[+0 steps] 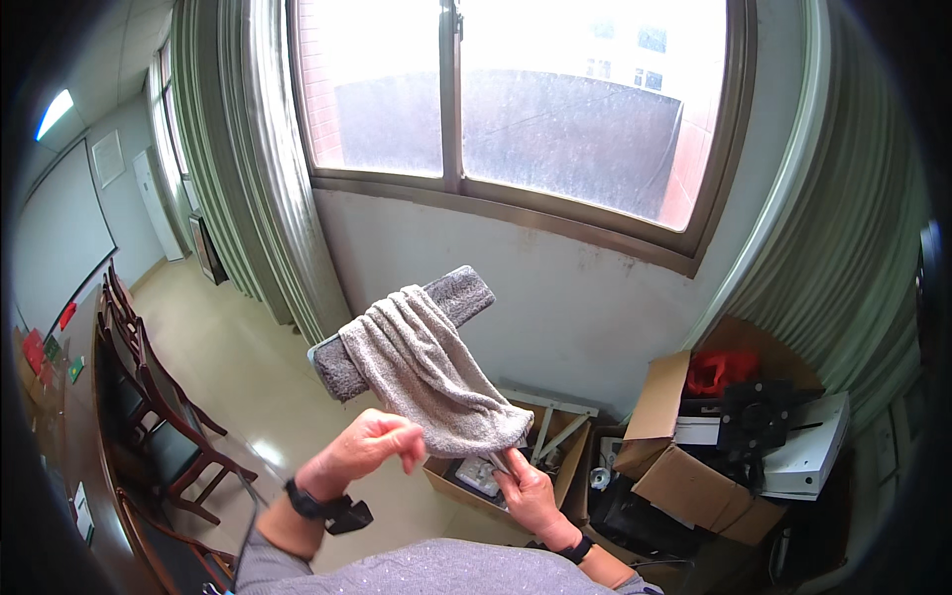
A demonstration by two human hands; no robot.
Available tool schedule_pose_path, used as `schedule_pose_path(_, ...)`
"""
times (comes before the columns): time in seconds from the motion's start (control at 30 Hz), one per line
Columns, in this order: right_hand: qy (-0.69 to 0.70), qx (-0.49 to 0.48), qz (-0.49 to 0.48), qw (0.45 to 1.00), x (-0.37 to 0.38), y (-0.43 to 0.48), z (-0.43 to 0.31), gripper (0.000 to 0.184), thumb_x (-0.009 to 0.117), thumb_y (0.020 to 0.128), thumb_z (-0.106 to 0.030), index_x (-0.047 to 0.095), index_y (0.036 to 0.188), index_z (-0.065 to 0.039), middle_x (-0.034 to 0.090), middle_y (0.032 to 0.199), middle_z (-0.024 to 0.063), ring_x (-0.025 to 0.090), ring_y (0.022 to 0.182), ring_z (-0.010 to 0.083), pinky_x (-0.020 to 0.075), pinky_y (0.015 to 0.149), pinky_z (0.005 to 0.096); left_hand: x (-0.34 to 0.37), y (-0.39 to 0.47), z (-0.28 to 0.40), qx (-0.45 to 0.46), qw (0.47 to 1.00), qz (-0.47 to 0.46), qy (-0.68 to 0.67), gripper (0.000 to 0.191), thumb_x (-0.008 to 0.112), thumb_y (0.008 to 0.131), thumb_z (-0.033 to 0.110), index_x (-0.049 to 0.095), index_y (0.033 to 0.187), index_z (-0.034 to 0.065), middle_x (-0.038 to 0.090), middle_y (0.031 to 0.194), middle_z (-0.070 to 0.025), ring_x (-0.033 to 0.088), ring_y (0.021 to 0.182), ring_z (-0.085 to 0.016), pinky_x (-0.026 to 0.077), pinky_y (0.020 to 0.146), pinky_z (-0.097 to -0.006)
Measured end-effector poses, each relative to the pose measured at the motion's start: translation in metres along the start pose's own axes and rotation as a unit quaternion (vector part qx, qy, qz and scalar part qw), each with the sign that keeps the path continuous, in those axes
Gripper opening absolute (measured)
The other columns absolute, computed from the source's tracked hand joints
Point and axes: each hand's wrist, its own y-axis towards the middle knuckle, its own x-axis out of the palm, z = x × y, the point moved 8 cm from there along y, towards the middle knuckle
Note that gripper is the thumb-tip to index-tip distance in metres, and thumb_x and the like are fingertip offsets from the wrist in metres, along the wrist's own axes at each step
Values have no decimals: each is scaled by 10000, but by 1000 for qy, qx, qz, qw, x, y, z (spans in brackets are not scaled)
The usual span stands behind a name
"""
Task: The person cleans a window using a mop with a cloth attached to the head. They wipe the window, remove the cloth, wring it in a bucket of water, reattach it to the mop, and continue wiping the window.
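A beige-grey cloth hangs draped in folds over a flat mop head with a dark grey fluffy pad. My right hand grips the mop's handle just below the cloth's lower right edge; most of the handle is hidden. Beside the cloth's lower left edge is my left hand, its fingers curled and slightly blurred; whether it pinches the cloth cannot be told. Both of my wrists wear dark bands.
A sliding window stands ahead above a pale wall, with curtains on either side. Open cardboard boxes of equipment sit at the lower right. Wooden chairs line a long table at the left.
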Motion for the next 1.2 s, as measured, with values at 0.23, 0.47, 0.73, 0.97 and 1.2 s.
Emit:
schedule_pose_path(0.23, -7, 21, -16, 1000, 17, -7, 16, 460, 633, 839, -50, 492, 1274, -2, 662, 1038, 185, 664, 915, 254, 511, 763, 317, -72, 10, -99, 98, 897, 267, -340, 334, 615, 922, 296, 578, 1136, 42, 620, 1055, -37, 573, 987, -158, 462, 878, -343)
schedule_pose_path(0.47, -104, 97, -192, 971, 41, 10, 37, 479, 654, 838, -121, 480, 1268, -2, 636, 1035, 238, 631, 940, 391, 517, 789, 405, -67, 62, -125, 32, 846, 290, -445, 363, 568, 937, 117, 511, 1289, 54, 574, 1250, -70, 533, 1149, -215, 399, 1032, -387)
schedule_pose_path(0.73, -163, -65, -57, 983, 9, 177, -68, 99, 611, 868, -106, 643, 843, -15, 641, 804, 139, 629, 732, 307, 504, 655, 365, -70, 56, -149, 20, 858, 256, -445, 420, 558, 938, 78, 459, 1346, 53, 511, 1319, -50, 456, 1216, -175, 328, 1072, -339)
schedule_pose_path(0.97, -404, 35, -229, 885, 119, 251, -61, 333, 636, 835, -346, 638, 837, -13, 649, 767, 212, 651, 755, 359, 520, 690, 427, -68, 55, -160, 0, 894, 211, -395, 417, 546, 953, 100, 444, 1351, 30, 499, 1324, -57, 452, 1214, -168, 329, 1070, -324)
schedule_pose_path(1.2, -42, 257, -321, 911, 125, 261, -11, 180, 621, 833, -220, 621, 815, -41, 529, 709, -37, 486, 638, 100, 386, 538, 249, -69, 54, -171, 20, 897, 198, -395, 516, 545, 967, 282, 406, 1368, -11, 459, 1353, -79, 422, 1235, -161, 307, 1077, -305)
